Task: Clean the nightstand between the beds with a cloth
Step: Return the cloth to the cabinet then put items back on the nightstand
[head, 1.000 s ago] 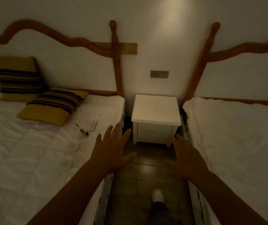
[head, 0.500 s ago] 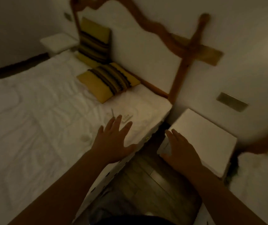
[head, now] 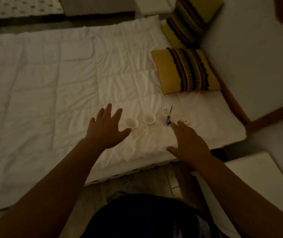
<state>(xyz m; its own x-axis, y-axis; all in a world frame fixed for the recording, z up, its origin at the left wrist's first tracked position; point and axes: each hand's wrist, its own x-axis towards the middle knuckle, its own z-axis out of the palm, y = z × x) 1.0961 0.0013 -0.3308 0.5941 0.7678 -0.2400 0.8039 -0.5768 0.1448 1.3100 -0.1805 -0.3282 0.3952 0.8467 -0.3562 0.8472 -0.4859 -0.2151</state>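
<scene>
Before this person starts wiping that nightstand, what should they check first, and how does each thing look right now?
1. Cloth in hand: not ok. The left hand and right hand are both open and empty.
2. Cloth located: cannot tell. No cleaning cloth stands out on the bed.
3. Nightstand top free of items: ok for the part in view; the rest is cut off.
4. Small things out of the way: ok. Two little white cups and some small dark items lie on the bed.
5. Facing the nightstand: not ok. The view and hands are over the bed.
</scene>
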